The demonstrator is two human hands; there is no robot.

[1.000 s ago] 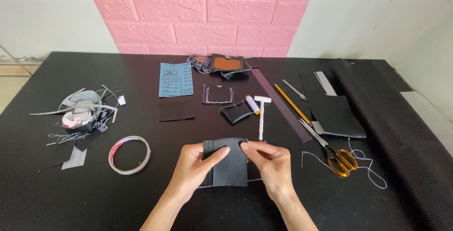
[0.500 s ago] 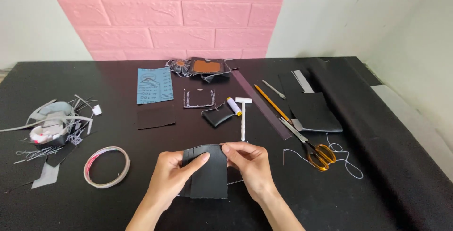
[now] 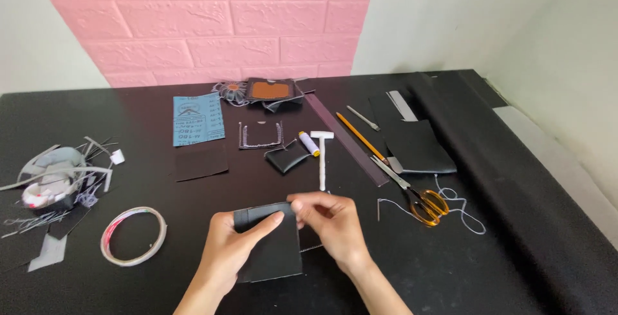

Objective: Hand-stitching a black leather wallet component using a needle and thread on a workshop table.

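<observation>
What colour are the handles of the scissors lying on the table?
Translucent orange or amber, on the scissors to the right of the hands, seen in the head view, the only one.

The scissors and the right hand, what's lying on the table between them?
In the head view, only loose white thread lies on the black table between the orange-handled scissors and the right hand.

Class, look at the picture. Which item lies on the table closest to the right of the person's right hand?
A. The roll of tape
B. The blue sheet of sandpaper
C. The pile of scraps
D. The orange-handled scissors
D: the orange-handled scissors lie just right of the right hand, while the roll of tape, the blue sheet of sandpaper and the pile of scraps all sit to its left.
</observation>
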